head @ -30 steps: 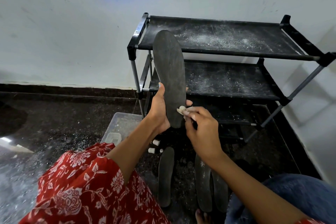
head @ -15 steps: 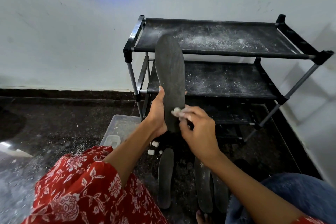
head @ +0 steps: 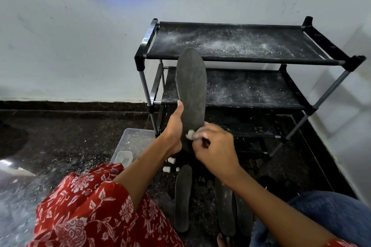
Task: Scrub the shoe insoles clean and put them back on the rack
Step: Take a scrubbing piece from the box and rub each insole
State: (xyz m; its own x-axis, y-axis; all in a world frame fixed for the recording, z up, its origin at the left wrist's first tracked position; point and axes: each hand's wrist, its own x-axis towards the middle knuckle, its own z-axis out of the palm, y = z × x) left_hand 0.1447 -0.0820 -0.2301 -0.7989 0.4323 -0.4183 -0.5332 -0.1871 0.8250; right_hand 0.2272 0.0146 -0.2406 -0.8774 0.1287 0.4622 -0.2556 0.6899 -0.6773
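Item 1, far left of my view: dark speckled floor (head: pixel 60 136) dusted with pale powder, and a fold of red floral cloth (head: pixel 90 206) over my knee. Item 2: clear plastic container (head: pixel 130 142) on the floor by the rack's left front leg, with small white caps (head: pixel 169 164) just beside it. Item 3: left hand (head: pixel 173 130), thumb up along the left edge of the held insole (head: pixel 191 94) and fingers wrapped behind its lower end, gripping it. Item 4: that insole, dark grey, held off the floor in front of the rack's left end; long axis near upright, rounded toe up, heel down in my palm. I judge it light, thin and bendy, likely to flop if taken only by the tip, so the heel end or mid-length edges are the place to hold. Item 5: right hand (head: pixel 215 148), fingers curled, pinching a small white scrubbing piece (head: pixel 189 134) against the insole's lower face. Item 6: three more insoles (head: pixel 182 196) flat on the floor below my hands, lying lengthwise toward the rack. Item 7: black shoe rack (head: pixel 331 62) against the white wall, shelves powdered white, no insoles on them. Item 8, bottom right: blue cloth (head: pixel 331 212).
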